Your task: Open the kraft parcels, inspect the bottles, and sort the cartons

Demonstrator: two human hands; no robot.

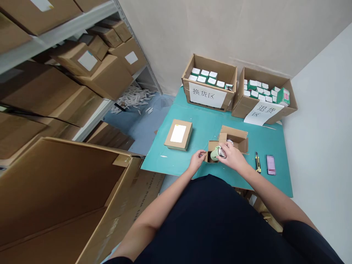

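Note:
A small open cardboard box point(236, 138) stands on the teal table point(209, 124). My right hand point(232, 156) is closed around a pale green item point(215, 153) at the box's opening. My left hand point(197, 159) grips the box's near left edge with fingers curled. A closed small parcel point(178, 134) with a white label lies to the left of them.
Two open cartons of small white and green boxes point(210, 82) point(264, 93) stand at the table's far edge with paper signs. A utility knife point(257, 162) and a phone point(271, 165) lie right of the box. A big open carton point(63, 198) and shelving with boxes point(68, 66) stand on the left.

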